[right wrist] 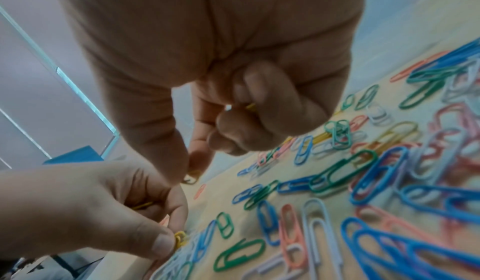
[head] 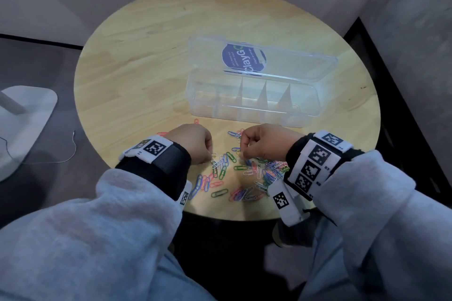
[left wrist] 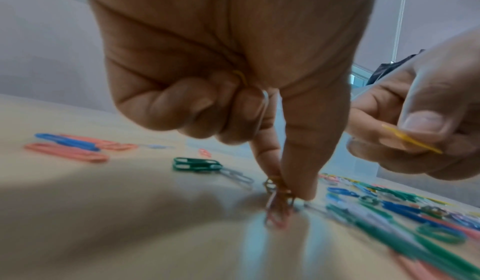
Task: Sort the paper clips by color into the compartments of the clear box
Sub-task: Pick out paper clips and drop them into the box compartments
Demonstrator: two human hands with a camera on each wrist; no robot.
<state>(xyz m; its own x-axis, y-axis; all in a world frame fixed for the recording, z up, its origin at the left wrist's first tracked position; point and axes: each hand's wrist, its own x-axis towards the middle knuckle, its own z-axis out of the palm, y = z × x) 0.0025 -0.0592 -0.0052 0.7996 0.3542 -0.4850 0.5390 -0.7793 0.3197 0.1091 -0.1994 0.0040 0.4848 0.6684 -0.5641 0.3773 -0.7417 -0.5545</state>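
Several paper clips (head: 241, 175) in blue, green, pink, white and yellow lie scattered on the round wooden table (head: 146, 68) near its front edge. Behind them stands the clear box (head: 252, 102) with its lid open and dividers showing. My left hand (head: 211, 157) pinches a yellow clip (left wrist: 276, 181) at the table between thumb and forefinger, with more clips (left wrist: 263, 108) tucked under its curled fingers. My right hand (head: 243, 154) hovers just above the pile. It holds yellow clips (right wrist: 250, 106) in its curled fingers and pinches another (right wrist: 192, 176).
The box's lid (head: 264, 58) bears a blue round label and leans back toward the wall. A white stand base (head: 22, 120) and a thin cable (head: 68, 151) lie on the dark floor to the left. Walls close in behind and to the right.
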